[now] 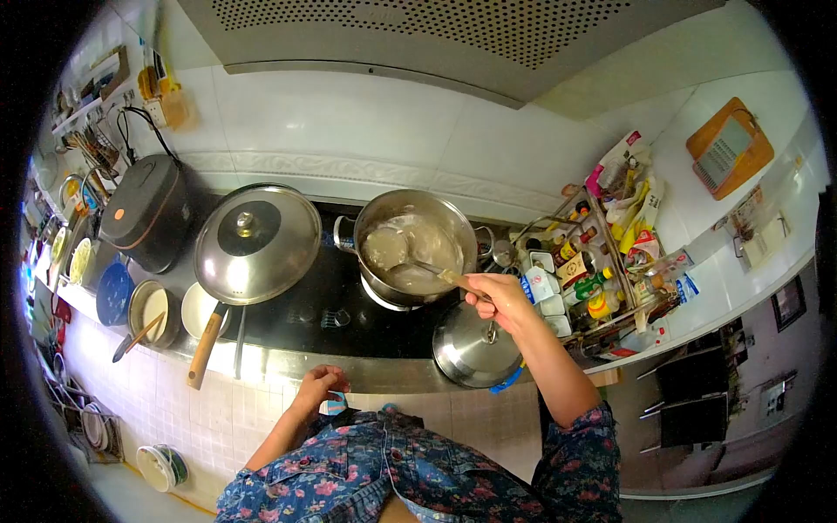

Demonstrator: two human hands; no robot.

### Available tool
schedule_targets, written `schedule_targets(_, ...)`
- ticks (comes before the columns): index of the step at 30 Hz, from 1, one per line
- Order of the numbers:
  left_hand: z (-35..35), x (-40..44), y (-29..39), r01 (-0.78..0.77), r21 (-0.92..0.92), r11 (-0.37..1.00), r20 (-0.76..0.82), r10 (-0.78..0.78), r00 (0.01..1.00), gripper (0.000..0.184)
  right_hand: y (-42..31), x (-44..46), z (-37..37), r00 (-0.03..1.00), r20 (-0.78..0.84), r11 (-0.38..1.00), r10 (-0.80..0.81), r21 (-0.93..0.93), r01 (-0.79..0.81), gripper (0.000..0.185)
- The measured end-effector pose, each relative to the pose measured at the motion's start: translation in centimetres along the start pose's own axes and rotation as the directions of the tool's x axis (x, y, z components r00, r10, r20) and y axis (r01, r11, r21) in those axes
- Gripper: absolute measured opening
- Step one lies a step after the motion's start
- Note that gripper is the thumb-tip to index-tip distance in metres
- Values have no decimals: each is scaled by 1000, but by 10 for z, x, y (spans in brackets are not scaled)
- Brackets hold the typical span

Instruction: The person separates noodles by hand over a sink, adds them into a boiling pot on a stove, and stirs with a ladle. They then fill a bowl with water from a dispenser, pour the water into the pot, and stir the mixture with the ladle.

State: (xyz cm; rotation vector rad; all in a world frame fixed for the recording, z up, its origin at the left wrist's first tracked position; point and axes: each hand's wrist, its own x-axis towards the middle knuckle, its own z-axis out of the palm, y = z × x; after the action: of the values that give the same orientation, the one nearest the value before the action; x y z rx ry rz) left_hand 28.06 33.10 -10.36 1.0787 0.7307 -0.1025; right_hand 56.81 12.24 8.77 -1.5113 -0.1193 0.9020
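Observation:
My right hand [495, 299] is closed round the handle of a ladle [425, 265], whose bowl end is in the cloudy liquid of a steel pot [458, 209]. The pot stands on the black stove [340, 336]. Beneath my right forearm lies a steel lid [466, 353] with a knob on top. My left hand [324, 383] hangs low at the front edge of the counter, its fingers curled; whether anything is inside them is hidden.
A lidded wok [261, 248] with a wooden handle stands left of the pot, its handle jutting over the front edge. Farther left are bowls [114, 295] and a black appliance [146, 209]. Bottles [602, 305] fill a rack at right. The range hood [418, 35] hangs above.

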Motion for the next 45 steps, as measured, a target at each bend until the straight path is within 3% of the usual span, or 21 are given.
schedule_targets(7,12,-3,1,12,-10,1000,13,-12,1000,21,-10,-23,0,970,-70,945,-231,-255,206,33)
schedule_targets(10,12,0,-5,12,-3,1000,27,-12,1000,21,-6,-32,-1,912,-59,825,-406,-453,338,35)
schedule_targets(13,15,-1,-6,9,8,1000,32,-9,999,22,15,-25,-15,668,92,405,-738,-731,548,35)
schedule_targets(16,18,-3,-8,5,2,1000,31,-5,999,22,13,-48,-6,551,304,-70,-777,-912,404,42)
schedule_targets(19,20,-2,-10,10,-1,1000,38,-10,999,23,21,-64,11,754,249,-127,-607,-968,217,48)
schedule_targets(20,21,-3,-9,12,-1,1000,40,-12,999,23,29,-61,12,770,254,-118,-585,-966,228,50)
schedule_targets(23,28,-4,-5,16,7,1000,41,-16,999,24,48,-49,16,744,348,-287,-570,-933,217,55)
schedule_targets(27,31,2,-7,-14,36,999,70,11,998,22,58,-41,34,693,341,-304,-635,-935,181,49)
schedule_targets(32,35,-2,-3,16,68,998,74,-21,997,28,57,-36,46,745,360,-325,-561,-924,201,47)
schedule_targets(35,34,-2,-5,8,69,998,75,-13,997,27,51,-42,58,824,298,-169,-481,-954,247,46)
schedule_targets(36,34,-2,-6,3,68,998,73,-8,997,26,54,-42,59,835,303,-182,-459,-952,246,44)
schedule_targets(45,36,-7,-9,-5,38,999,47,3,999,26,56,-45,63,797,376,-192,-473,-927,324,35)
